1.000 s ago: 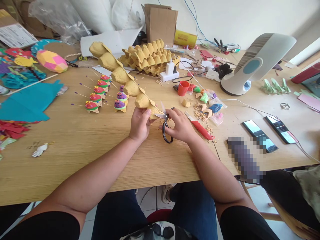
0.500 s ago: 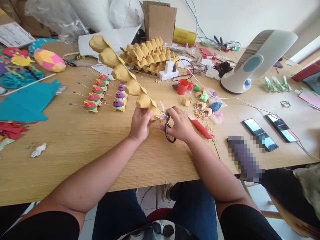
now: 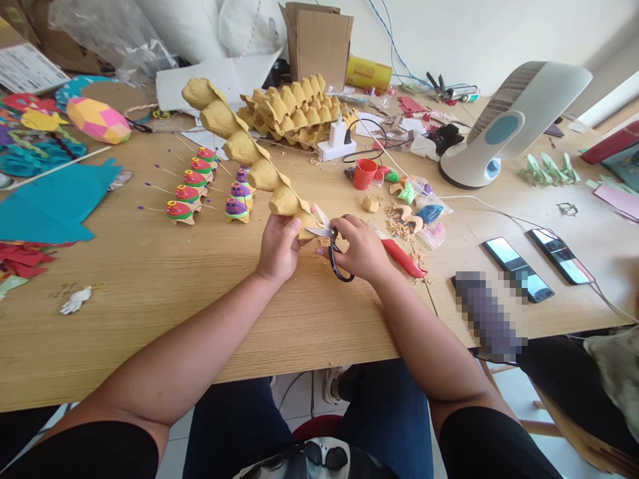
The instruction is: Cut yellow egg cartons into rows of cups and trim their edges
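Note:
My left hand point(image 3: 279, 247) grips the near end of a yellow egg carton strip point(image 3: 239, 144), a single row of several cups slanting up and away to the left. In my right hand point(image 3: 360, 247) is a pair of scissors point(image 3: 333, 249) with black handles. Their blades stand apart at the strip's near end, close to my left fingertips. Whether the lower blade touches the carton I cannot tell. Left of the strip stand several red and green painted egg-cup figures point(image 3: 186, 193) with pins in them, and purple ones point(image 3: 238, 201) beside them.
Stacked egg cartons point(image 3: 294, 110) lie behind the strip. To the right are a red-handled knife point(image 3: 403, 258), a red cup point(image 3: 365, 173), clay packets point(image 3: 430, 213), a white fan-like device point(image 3: 499, 133) and phones point(image 3: 518, 268). Blue-green paper point(image 3: 50, 199) lies at the left.
The far end of the strip has dipped slightly. Both hands and the scissors have shifted a little; the scissors' blades remain apart at the strip's near end.

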The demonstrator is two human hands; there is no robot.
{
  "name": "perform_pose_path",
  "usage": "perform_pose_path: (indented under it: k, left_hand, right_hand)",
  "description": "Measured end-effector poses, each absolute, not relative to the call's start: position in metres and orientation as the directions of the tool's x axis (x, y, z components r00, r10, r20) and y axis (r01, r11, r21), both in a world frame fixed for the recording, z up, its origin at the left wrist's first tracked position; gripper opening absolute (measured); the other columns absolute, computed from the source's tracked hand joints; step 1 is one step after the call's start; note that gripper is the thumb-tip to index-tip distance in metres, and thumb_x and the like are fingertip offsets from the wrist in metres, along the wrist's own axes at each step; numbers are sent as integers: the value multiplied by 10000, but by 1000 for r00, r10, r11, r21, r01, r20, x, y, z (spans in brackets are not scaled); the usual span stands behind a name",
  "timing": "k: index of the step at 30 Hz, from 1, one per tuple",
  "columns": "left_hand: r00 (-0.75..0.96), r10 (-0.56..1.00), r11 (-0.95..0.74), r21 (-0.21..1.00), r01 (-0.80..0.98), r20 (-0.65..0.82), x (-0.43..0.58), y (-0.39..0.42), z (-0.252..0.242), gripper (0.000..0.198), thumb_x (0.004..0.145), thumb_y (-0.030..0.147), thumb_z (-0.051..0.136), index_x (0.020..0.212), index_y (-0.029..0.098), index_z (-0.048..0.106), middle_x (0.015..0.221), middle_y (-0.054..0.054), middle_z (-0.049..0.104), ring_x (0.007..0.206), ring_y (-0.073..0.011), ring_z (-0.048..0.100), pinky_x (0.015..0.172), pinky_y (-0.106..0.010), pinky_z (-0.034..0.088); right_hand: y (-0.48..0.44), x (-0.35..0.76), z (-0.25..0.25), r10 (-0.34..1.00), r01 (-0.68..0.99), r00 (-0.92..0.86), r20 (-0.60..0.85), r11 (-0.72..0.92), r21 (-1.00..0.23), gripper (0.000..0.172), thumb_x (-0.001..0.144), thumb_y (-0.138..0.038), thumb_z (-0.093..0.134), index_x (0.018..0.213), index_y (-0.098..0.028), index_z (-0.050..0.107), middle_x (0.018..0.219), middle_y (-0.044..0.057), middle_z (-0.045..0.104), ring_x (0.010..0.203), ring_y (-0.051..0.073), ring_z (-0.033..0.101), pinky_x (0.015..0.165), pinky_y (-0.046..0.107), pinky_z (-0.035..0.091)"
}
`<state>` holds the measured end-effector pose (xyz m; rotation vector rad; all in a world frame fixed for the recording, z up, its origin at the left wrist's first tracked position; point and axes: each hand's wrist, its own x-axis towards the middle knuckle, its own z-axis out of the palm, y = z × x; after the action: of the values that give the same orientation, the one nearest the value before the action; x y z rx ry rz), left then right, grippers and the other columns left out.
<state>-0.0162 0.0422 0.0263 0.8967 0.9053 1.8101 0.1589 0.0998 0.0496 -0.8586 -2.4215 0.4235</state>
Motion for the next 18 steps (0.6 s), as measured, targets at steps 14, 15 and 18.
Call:
perform_pose_path:
  k: [14,15,18]
  left_hand:
    - [-331,910,-378,825,-421,248,-21,48,21,392,823,517,778,1063,231,659,1098,-53,742,1011,-223,731,815,-309,624]
    - [-332,913,-370,827,-424,238,-21,48,20,390,824,515,777,1068,236,652,1097,-50,744,995,-216,734,811,-308,625]
    - [-322,920,-350,835,-425,221,-22,48,18,385,837,516,757,1081,243,639,1107,-51,749,969,-207,742,801,-311,626]
  right_hand:
    - [101,161,51,648,491,-655,389,756,-433,373,916,-540,720,1097,-217,671,951,67,675,819,213,582,700,298,369]
    - [102,161,50,644,492,-657,392,760,-426,375,915,-539,723,1099,-216,673,950,68,676,819,215,583,701,299,369]
    - [103,161,50,639,495,-661,393,766,-410,381,918,-540,723,1106,-211,680,945,71,679,811,214,583,700,299,368]
